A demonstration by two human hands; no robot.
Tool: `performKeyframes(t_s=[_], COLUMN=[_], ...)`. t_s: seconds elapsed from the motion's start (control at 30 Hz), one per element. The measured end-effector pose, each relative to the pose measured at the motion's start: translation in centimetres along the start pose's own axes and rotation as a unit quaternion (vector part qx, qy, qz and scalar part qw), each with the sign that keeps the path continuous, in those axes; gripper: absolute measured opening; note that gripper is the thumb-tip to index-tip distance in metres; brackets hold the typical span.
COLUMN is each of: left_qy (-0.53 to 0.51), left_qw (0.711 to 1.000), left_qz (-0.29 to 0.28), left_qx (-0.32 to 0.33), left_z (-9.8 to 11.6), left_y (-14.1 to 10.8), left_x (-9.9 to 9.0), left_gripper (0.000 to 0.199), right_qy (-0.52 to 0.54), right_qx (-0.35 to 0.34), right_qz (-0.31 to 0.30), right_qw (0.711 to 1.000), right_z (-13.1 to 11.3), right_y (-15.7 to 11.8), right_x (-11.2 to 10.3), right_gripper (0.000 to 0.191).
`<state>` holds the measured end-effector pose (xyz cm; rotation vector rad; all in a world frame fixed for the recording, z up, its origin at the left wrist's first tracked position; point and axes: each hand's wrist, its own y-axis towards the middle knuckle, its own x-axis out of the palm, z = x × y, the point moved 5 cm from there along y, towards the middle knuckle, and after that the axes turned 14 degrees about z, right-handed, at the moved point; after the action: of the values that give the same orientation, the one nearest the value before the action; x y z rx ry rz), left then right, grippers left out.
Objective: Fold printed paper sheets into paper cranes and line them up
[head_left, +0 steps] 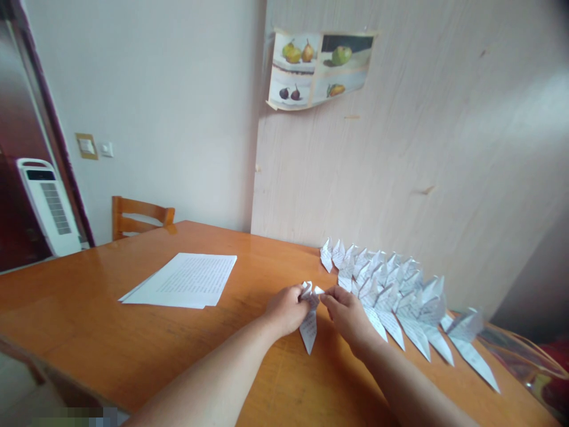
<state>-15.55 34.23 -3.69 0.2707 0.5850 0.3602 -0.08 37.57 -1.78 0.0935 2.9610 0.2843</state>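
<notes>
Between my two hands is a folded paper figure (309, 329) made of white printed paper, its pointed end hanging down toward me. My left hand (288, 308) is closed around its upper part, with the thumb across the folds. With thumb and fingers pinched, my right hand (345, 311) grips a small pointed tip on the figure's right side. Just right of my right hand stand rows of similar folded paper figures (433, 302), each with upright points and a long tail on the table.
A stack of printed sheets (191, 281) lies on the wooden table (98, 320) at the left. A wooden chair (142, 214) stands behind the table. The wall with a fruit poster (342, 56) borders the far side. A clear plastic bag (524, 350) sits at the right edge.
</notes>
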Motion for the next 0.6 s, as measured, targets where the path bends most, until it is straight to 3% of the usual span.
performKeyframes(t_s=[0.33,0.47,0.6], left_qy=[-0.007,-0.010,-0.014], left_qw=[1.000,1.000,0.999], left_qz=[0.010,0.007,0.005], left_qx=[-0.021,-0.028,-0.031], left_z=[-0.7,-0.8,-0.8], left_y=[0.4,0.4,0.4], left_x=[0.1,0.1,0.0], left_gripper=[0.014,0.014,0.017], right_qy=[-0.044,-0.059,-0.062], right_qx=[0.018,-0.027,-0.099], right_qz=[-0.017,0.004,0.038], right_qw=[0.999,0.998,0.992], right_z=[1.7,1.4,0.4], right_y=[0.4,0.6,0.5], right_x=[-0.1,-0.3,-0.8], right_gripper=[0.006,0.001,0.015])
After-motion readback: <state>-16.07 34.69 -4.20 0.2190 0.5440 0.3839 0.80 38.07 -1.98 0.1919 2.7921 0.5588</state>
